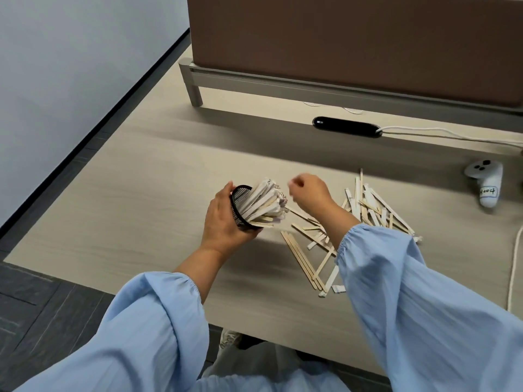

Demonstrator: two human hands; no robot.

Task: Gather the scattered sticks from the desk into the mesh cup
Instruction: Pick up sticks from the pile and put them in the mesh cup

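Note:
My left hand point(223, 219) grips the black mesh cup point(240, 205) and tilts it to the right above the desk. A thick bundle of pale wooden sticks and paper-wrapped sticks point(266, 202) juts out of its mouth. My right hand point(310, 195) hovers just right of the bundle's tips, fingers curled together, slightly blurred; I see nothing clearly held in it. Several loose sticks point(308, 258) lie scattered on the desk below my right wrist, and another heap point(373, 207) lies further right.
A white controller point(486, 185) rests at the right edge of the desk point(147, 165). A black oval cable port point(346, 127) with white cables sits near the brown partition point(353, 43). A white cord point(513, 273) runs along the right side. The floor drops off to the left.

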